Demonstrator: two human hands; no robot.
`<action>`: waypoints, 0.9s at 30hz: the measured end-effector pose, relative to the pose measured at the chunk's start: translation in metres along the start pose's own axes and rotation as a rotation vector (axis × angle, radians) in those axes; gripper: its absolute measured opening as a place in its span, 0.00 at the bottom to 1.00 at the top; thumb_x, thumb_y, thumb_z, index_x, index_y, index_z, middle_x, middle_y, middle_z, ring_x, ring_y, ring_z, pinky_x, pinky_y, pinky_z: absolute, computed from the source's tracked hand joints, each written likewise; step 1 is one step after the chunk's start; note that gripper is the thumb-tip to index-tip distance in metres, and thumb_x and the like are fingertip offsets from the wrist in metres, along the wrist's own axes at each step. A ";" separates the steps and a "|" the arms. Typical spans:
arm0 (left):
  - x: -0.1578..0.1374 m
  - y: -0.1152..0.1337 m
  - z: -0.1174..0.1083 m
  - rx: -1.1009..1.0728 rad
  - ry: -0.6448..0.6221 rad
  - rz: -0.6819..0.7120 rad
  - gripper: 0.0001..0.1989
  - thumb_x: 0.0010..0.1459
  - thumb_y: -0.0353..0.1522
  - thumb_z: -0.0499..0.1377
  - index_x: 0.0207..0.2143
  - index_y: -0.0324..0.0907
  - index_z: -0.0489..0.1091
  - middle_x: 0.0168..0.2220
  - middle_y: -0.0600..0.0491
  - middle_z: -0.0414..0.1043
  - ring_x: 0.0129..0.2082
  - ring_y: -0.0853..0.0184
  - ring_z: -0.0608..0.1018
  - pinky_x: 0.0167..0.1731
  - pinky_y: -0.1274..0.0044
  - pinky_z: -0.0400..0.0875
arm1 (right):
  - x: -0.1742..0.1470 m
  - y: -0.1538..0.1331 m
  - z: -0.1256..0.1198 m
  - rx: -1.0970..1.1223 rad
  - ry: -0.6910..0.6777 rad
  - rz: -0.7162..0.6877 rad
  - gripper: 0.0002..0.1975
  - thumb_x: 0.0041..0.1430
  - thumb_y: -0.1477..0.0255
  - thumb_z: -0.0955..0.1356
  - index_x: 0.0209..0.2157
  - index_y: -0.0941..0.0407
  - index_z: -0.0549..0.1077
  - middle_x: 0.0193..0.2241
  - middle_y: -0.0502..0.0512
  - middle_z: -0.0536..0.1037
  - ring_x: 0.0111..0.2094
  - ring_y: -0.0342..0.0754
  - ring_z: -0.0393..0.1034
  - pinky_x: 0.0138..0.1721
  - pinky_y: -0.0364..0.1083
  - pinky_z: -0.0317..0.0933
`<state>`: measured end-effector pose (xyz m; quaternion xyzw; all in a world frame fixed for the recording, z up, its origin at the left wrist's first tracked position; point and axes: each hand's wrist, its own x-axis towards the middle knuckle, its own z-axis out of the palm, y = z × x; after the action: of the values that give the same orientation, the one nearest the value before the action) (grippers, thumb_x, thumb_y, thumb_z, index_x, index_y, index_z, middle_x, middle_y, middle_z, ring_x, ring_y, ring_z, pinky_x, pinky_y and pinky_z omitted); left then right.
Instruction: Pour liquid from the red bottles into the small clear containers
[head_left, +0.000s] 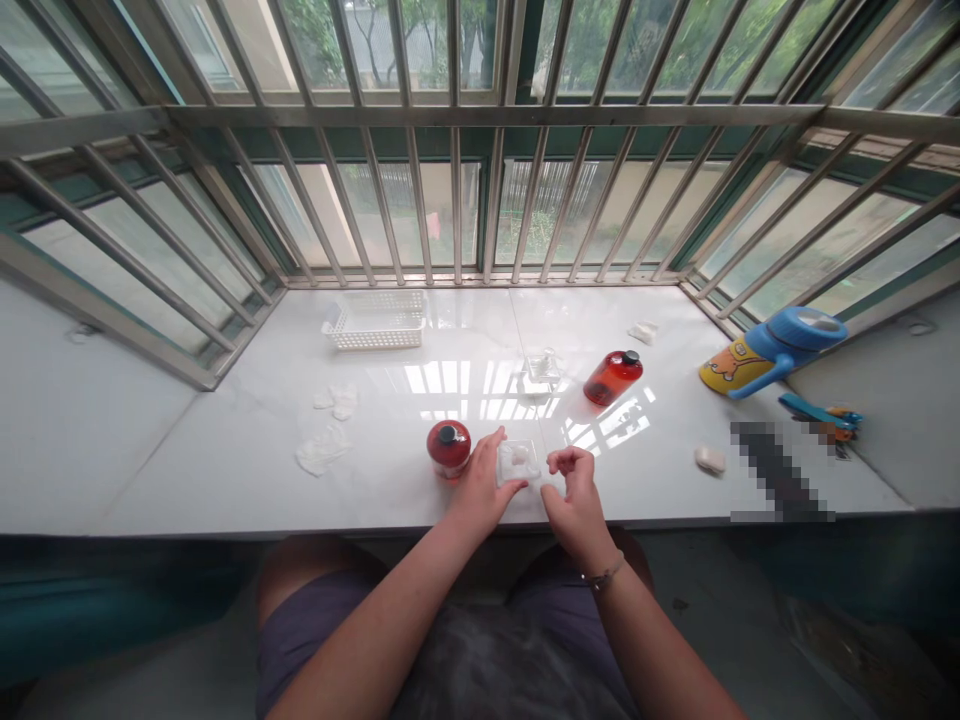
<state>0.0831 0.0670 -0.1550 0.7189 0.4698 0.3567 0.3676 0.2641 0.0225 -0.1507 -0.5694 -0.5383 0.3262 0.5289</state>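
Observation:
A small clear square plastic box rests on the white counter near its front edge, with a whitish, blurred patch inside. My left hand steadies it from the left, fingers along the far side and thumb at the near corner. Just right of the box, my right hand is curled, thumb and forefinger bent toward the box with a small gap between them. Whatever may be in its folded fingers is hidden. Against the back of my left hand stands a red bottle with a black cap.
Another red bottle lies tilted behind my right hand, beside a clear plastic piece. A white basket sits at the back. Crumpled tissues lie left; a blue-yellow flask, teal-handled item and whitish lump lie right.

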 end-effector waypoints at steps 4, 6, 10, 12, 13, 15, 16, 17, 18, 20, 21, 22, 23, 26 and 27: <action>0.000 0.001 0.000 0.004 -0.004 -0.007 0.43 0.61 0.31 0.71 0.73 0.49 0.55 0.67 0.42 0.67 0.70 0.50 0.69 0.71 0.54 0.64 | 0.000 -0.001 0.005 0.058 -0.052 -0.024 0.31 0.54 0.77 0.68 0.58 0.48 0.58 0.62 0.62 0.73 0.69 0.57 0.63 0.73 0.67 0.51; 0.000 0.002 -0.001 0.002 -0.004 -0.013 0.43 0.61 0.32 0.71 0.73 0.49 0.54 0.67 0.42 0.66 0.70 0.51 0.69 0.71 0.54 0.64 | 0.000 -0.002 0.006 0.045 -0.085 -0.014 0.31 0.56 0.76 0.68 0.60 0.48 0.57 0.61 0.62 0.75 0.71 0.58 0.61 0.73 0.68 0.51; 0.001 0.004 -0.001 0.004 -0.003 -0.031 0.43 0.61 0.31 0.70 0.73 0.50 0.54 0.67 0.43 0.67 0.70 0.50 0.69 0.71 0.53 0.63 | -0.002 -0.001 0.005 -0.059 -0.007 0.001 0.20 0.58 0.74 0.69 0.50 0.49 0.62 0.51 0.59 0.76 0.58 0.57 0.72 0.67 0.66 0.62; 0.001 0.004 -0.001 0.003 -0.008 -0.034 0.43 0.61 0.31 0.70 0.73 0.50 0.54 0.67 0.43 0.67 0.70 0.50 0.69 0.71 0.53 0.63 | -0.002 -0.003 0.006 -0.074 0.019 -0.026 0.19 0.60 0.71 0.70 0.51 0.49 0.62 0.52 0.60 0.75 0.58 0.57 0.73 0.67 0.66 0.62; 0.001 0.004 -0.001 0.003 -0.012 -0.034 0.42 0.61 0.31 0.69 0.73 0.50 0.54 0.67 0.43 0.66 0.70 0.50 0.69 0.71 0.53 0.63 | -0.002 -0.006 0.007 -0.064 0.017 -0.042 0.21 0.62 0.70 0.70 0.53 0.49 0.62 0.56 0.62 0.74 0.61 0.58 0.71 0.68 0.67 0.61; 0.001 0.003 -0.001 0.010 -0.015 -0.029 0.42 0.62 0.29 0.67 0.73 0.50 0.54 0.67 0.43 0.66 0.70 0.50 0.69 0.71 0.52 0.63 | 0.001 -0.010 0.011 -0.047 -0.015 -0.061 0.25 0.66 0.66 0.70 0.59 0.49 0.58 0.62 0.65 0.73 0.67 0.60 0.67 0.70 0.69 0.58; 0.000 0.003 -0.001 0.015 -0.015 -0.025 0.41 0.62 0.28 0.66 0.73 0.50 0.54 0.68 0.42 0.65 0.71 0.50 0.69 0.71 0.52 0.63 | 0.002 -0.013 0.013 -0.047 -0.038 -0.063 0.27 0.67 0.65 0.70 0.61 0.49 0.57 0.63 0.66 0.74 0.69 0.60 0.66 0.71 0.69 0.57; 0.000 0.002 0.000 0.021 -0.012 -0.021 0.41 0.62 0.27 0.66 0.73 0.49 0.54 0.68 0.42 0.65 0.71 0.50 0.68 0.71 0.53 0.63 | 0.004 -0.014 0.014 -0.052 -0.053 -0.061 0.26 0.69 0.64 0.70 0.62 0.49 0.56 0.62 0.66 0.75 0.69 0.60 0.66 0.70 0.69 0.58; -0.001 0.002 0.000 0.026 -0.008 -0.018 0.41 0.62 0.27 0.65 0.73 0.49 0.54 0.68 0.42 0.65 0.71 0.50 0.68 0.71 0.53 0.63 | 0.005 -0.014 0.016 -0.059 -0.056 -0.057 0.25 0.69 0.63 0.70 0.61 0.49 0.57 0.60 0.65 0.78 0.67 0.60 0.68 0.69 0.69 0.60; -0.002 0.000 0.002 0.034 0.006 -0.011 0.40 0.62 0.28 0.66 0.73 0.48 0.54 0.67 0.42 0.65 0.70 0.51 0.69 0.71 0.53 0.64 | 0.009 -0.013 0.017 -0.083 -0.027 -0.051 0.21 0.70 0.60 0.71 0.57 0.49 0.61 0.54 0.63 0.80 0.61 0.61 0.74 0.65 0.67 0.65; -0.002 0.000 0.002 0.037 0.013 -0.007 0.40 0.63 0.29 0.66 0.73 0.48 0.54 0.67 0.42 0.66 0.70 0.51 0.69 0.71 0.53 0.64 | 0.011 -0.011 0.018 -0.102 -0.003 -0.050 0.19 0.69 0.59 0.71 0.54 0.49 0.63 0.52 0.63 0.81 0.58 0.61 0.76 0.63 0.66 0.68; -0.002 -0.001 0.003 0.042 0.019 -0.003 0.39 0.63 0.29 0.66 0.73 0.48 0.55 0.67 0.42 0.66 0.70 0.51 0.70 0.71 0.53 0.64 | 0.013 -0.009 0.018 -0.128 0.018 -0.053 0.19 0.69 0.58 0.72 0.52 0.49 0.64 0.50 0.62 0.80 0.56 0.61 0.78 0.60 0.65 0.69; -0.001 -0.002 0.004 0.047 0.025 -0.002 0.39 0.63 0.30 0.66 0.72 0.48 0.55 0.67 0.42 0.66 0.70 0.52 0.70 0.71 0.53 0.64 | 0.015 -0.007 0.019 -0.156 0.031 -0.056 0.18 0.68 0.56 0.72 0.50 0.49 0.65 0.49 0.61 0.80 0.55 0.62 0.78 0.59 0.65 0.70; 0.001 -0.002 0.006 0.073 0.032 -0.016 0.39 0.63 0.30 0.67 0.72 0.47 0.55 0.67 0.41 0.67 0.70 0.52 0.70 0.71 0.54 0.64 | 0.019 -0.003 0.020 -0.205 0.046 -0.075 0.19 0.67 0.54 0.72 0.48 0.50 0.67 0.46 0.59 0.79 0.52 0.61 0.78 0.56 0.63 0.72; 0.001 -0.001 0.007 0.088 0.028 -0.024 0.39 0.63 0.31 0.67 0.72 0.47 0.55 0.67 0.40 0.67 0.70 0.51 0.70 0.71 0.54 0.64 | 0.019 -0.003 0.020 -0.210 0.049 -0.086 0.19 0.67 0.53 0.72 0.47 0.50 0.67 0.45 0.59 0.79 0.51 0.61 0.78 0.55 0.63 0.72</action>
<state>0.0888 0.0673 -0.1591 0.7236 0.4986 0.3416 0.3333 0.2482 0.0455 -0.1486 -0.6058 -0.5803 0.2312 0.4927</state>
